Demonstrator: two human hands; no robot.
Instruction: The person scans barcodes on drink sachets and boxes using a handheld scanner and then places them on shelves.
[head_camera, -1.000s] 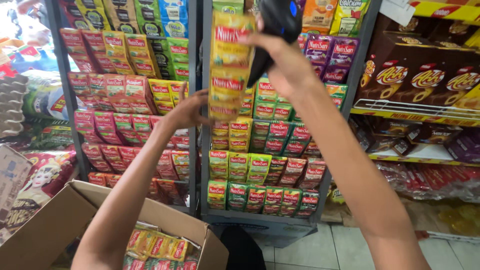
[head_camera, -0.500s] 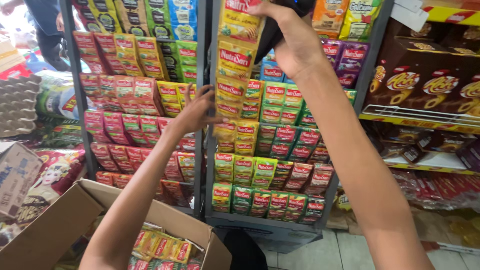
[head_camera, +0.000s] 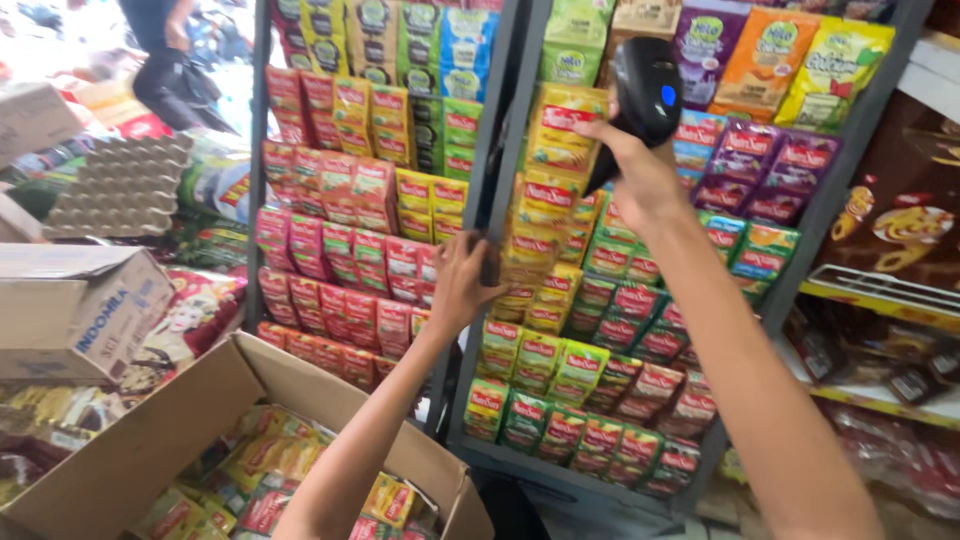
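Head cam: 2 hands up at sachet rack (head_camera: 480, 120). R hand (head_camera: 640, 170) raised high, arm straight out, wrapped round 1 black scanner (head_camera: 645, 90); scanner long axis tilted, head up-right, handle down-left, facing yellow sachet strip (head_camera: 550, 190). L hand (head_camera: 462, 285) lower, fingers pinching bottom of same strip at rack post. 1 open cardboard box (head_camera: 200, 420) below w/ packets; 1 shut box (head_camera: 80, 310) left; egg trays (head_camera: 125, 185) behind.
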